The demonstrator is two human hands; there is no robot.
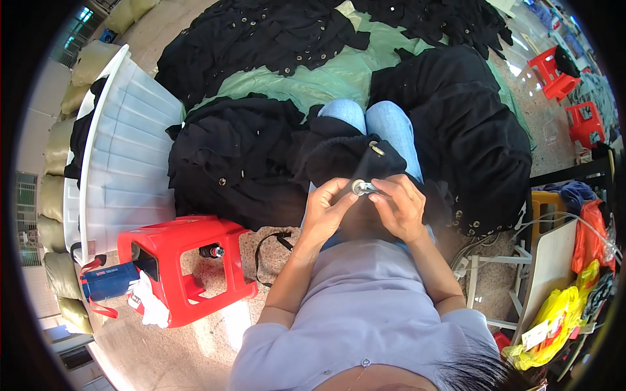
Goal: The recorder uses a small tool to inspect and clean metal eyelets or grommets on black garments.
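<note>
Above my lap, my left hand [327,204] pinches a round gold-rimmed button [357,186] between thumb and fingers, together with dark cloth. My right hand [404,203] is closed on a small silvery metal tool [370,188] whose tip meets the button; its exact kind is too small to make out. A black garment [336,155] drapes over my knees in blue jeans [398,133] and hangs below both hands. On it, just beyond the fingers, sits another gold-coloured fastening [376,148].
Black garments with gold buttons lie heaped at left [235,153] and right [456,130], partly on a green sheet [297,88]. A white tub [134,150] and a red stool [189,234] stand at left. A white-legged stand [544,277] with a yellow bag [561,313] is at right.
</note>
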